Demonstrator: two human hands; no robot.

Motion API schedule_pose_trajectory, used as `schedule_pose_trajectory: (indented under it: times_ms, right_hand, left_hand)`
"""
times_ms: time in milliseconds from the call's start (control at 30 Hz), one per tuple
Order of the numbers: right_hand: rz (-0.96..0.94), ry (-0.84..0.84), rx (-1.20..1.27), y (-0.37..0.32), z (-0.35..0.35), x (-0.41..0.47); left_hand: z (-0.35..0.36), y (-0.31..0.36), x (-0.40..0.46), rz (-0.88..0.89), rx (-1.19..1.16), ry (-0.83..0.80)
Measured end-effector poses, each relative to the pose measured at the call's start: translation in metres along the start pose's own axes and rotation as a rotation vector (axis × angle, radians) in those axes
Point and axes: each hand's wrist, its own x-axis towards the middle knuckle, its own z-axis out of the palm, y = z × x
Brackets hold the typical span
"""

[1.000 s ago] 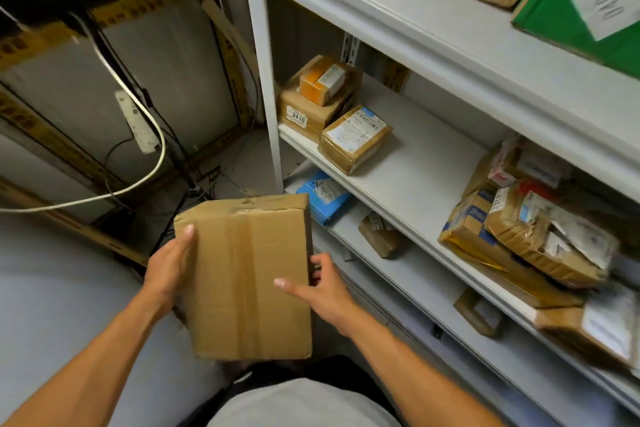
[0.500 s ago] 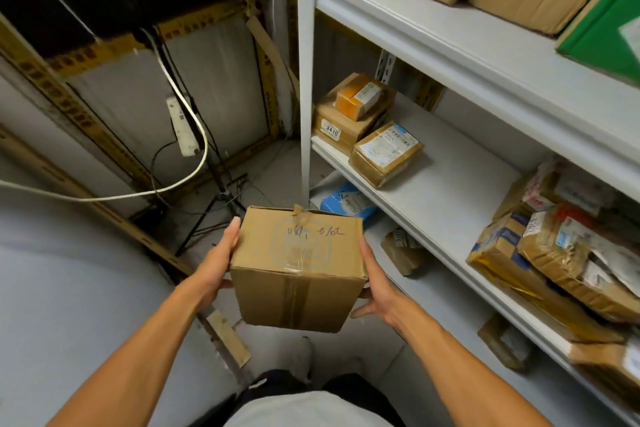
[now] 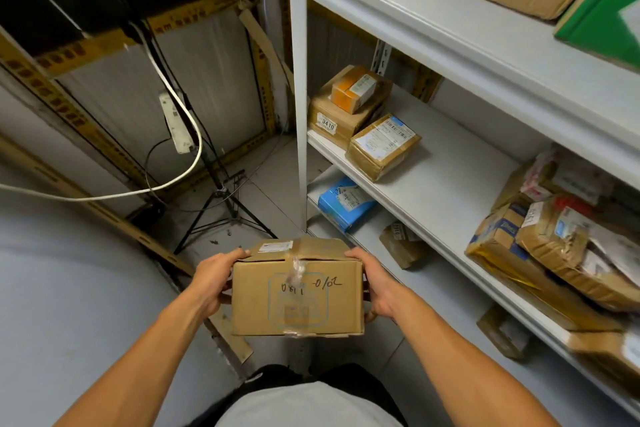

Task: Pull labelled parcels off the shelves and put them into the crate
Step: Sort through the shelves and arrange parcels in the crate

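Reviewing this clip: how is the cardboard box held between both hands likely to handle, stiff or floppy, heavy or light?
The cardboard box probably handles stiff: its faces look flat and square-edged. It seems fairly light, since the left hand and right hand hold it only by its sides. Its loosely taped top flap might lift.

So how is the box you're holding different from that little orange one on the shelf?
The held box is plain brown cardboard with handwritten marks; the orange box carries a printed label. The held box looks clearly larger. It is up in the air between the left hand and right hand, while the orange box rests on top of a brown parcel on the shelf. Both are closed.
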Motion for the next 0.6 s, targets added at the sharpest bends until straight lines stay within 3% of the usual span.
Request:
schedule_pose_trajectory:
  times_ms: [200, 333, 500, 600]
  right_hand:
    - [-0.184, -0.098, -0.003, 0.022, -0.008, 0.008]
    - [-0.241, -0.259, -0.158, 0.013, -0.015, 0.006]
    - [-0.339, -0.258, -0.231, 0.013, -0.021, 0.002]
    - [-0.452, -0.147, -0.259, 0.022, -0.020, -0.005]
  left_hand:
    - [-0.013, -0.002, 0.005, -0.101, 0.012, -0.070]
    - [-0.015, 0.001, 0.008, -0.136, 0.081, -0.161]
    - [-0.011, 0.001, 0.003, -0.042, 0.042, -0.176]
    - [-0.010, 0.001, -0.002, -0.010, -0.081, -0.236]
